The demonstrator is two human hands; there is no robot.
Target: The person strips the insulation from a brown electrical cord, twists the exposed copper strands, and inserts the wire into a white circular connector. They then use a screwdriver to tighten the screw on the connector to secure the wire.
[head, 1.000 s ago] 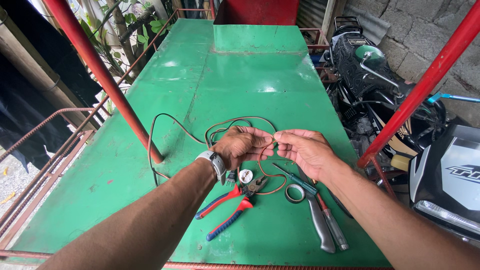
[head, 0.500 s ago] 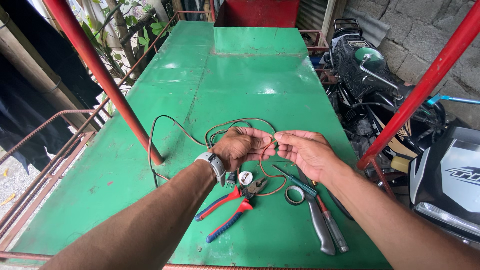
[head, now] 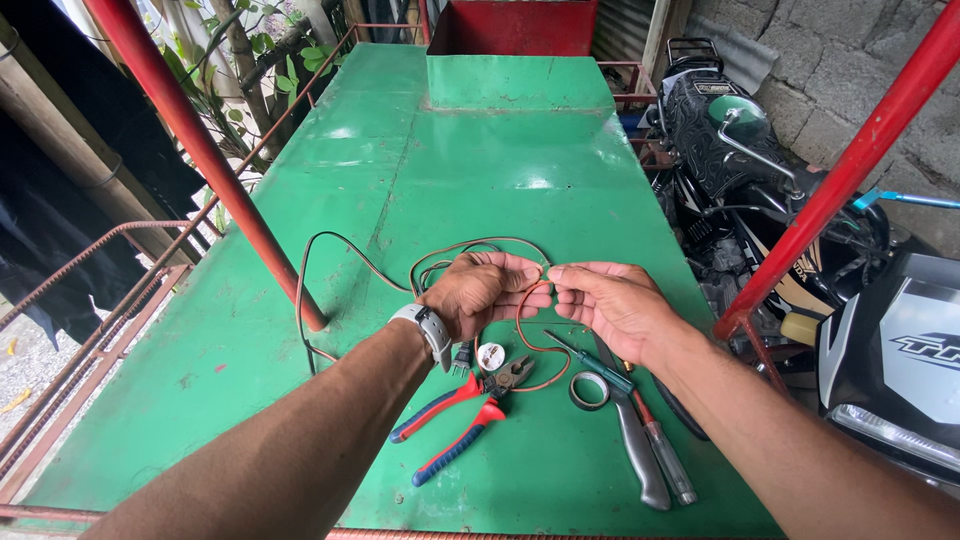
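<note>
both hands are pinching a thin brown wire (head: 520, 335) just above the green metal tabletop (head: 480, 170). left hand (head: 482, 290) is curled shut over the wire, right hand (head: 610, 300) is gripping its end at the fingertips (head: 556, 272), the two meeting tip to tip. looks like the joining or twisting step is underway. the rest of the wire is looping out to 10 o'clock of the hands. red-blue pliers (head: 465, 415), tape roll (head: 590, 390), screwdriver (head: 595, 362) and knife (head: 640, 450) are lying at 6 o'clock. next move likely needing steady tension and fine fingertip rolling
</note>
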